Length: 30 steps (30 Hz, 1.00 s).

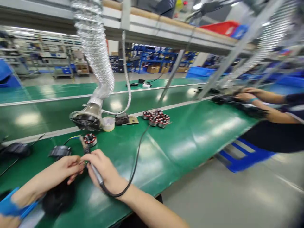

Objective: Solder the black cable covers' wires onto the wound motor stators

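My right hand is closed around a soldering iron, whose tip end points up and away, close to a round motor stator with red and dark windings. Close by it, my left hand has its fingers pinched together, nearly touching the right fingertips; what they hold is too small to make out. Below the left hand sits a blurred dark round part, partly covered by the hand. A dark motor-like part with thin coloured wires lies just beyond the left hand.
A foil exhaust duct hangs down to a hood at the bench's back. Beside it are a tape roll and a small sponge holder. Several stators stand clustered on the green bench. Another person's hands work at right.
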{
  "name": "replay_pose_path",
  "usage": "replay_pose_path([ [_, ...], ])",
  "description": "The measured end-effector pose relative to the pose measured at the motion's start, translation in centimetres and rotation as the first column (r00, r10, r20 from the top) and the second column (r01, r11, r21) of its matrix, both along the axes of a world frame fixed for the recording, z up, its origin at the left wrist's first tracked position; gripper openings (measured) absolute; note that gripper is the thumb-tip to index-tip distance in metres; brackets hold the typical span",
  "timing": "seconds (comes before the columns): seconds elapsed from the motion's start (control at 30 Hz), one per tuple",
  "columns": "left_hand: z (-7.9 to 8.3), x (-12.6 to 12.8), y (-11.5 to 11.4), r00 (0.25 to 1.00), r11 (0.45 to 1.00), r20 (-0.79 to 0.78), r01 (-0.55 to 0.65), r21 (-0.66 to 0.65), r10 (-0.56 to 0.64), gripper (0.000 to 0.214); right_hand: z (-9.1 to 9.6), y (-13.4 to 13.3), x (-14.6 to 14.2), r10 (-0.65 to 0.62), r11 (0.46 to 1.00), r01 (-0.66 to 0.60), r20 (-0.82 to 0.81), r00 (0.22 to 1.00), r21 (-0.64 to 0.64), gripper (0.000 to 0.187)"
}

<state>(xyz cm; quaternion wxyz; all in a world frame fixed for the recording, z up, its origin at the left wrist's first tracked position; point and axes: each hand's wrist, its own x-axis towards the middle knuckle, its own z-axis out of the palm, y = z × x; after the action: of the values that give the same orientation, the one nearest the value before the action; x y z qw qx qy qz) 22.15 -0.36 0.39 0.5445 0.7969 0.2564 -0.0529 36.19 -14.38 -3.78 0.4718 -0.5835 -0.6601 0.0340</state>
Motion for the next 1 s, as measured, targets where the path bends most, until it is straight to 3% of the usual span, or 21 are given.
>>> replay_pose_path([
  [0.13,1.8,0.7,-1.0,0.997,0.981,-0.003,-0.078,-0.175,0.079,0.035,0.4,0.1,-0.3,0.041,0.999,-0.038,-0.099,0.994,0.027,0.040],
  [0.37,2.4,0.8,-1.4,0.990,0.969,-0.021,-0.142,-0.200,0.141,0.022,0.9,-1.6,-0.3,0.088,0.995,-0.102,-0.333,0.939,-0.023,0.043],
  [0.6,2.5,0.7,-1.4,0.987,0.962,-0.040,-0.158,-0.222,0.153,0.023,-0.1,-0.3,0.0,0.005,1.000,-0.011,-0.416,0.909,-0.013,0.038],
  [0.87,2.2,0.8,-2.3,0.982,0.982,-0.059,-0.185,-0.049,0.182,0.029,-0.2,-0.2,-0.1,-0.020,0.999,0.029,-0.380,0.925,0.019,0.042],
  [1.0,2.0,0.7,-2.6,0.980,0.980,-0.039,-0.195,0.031,0.196,0.028,0.3,-1.9,-0.2,-0.102,0.987,0.141,-0.367,0.925,0.080,0.030],
])
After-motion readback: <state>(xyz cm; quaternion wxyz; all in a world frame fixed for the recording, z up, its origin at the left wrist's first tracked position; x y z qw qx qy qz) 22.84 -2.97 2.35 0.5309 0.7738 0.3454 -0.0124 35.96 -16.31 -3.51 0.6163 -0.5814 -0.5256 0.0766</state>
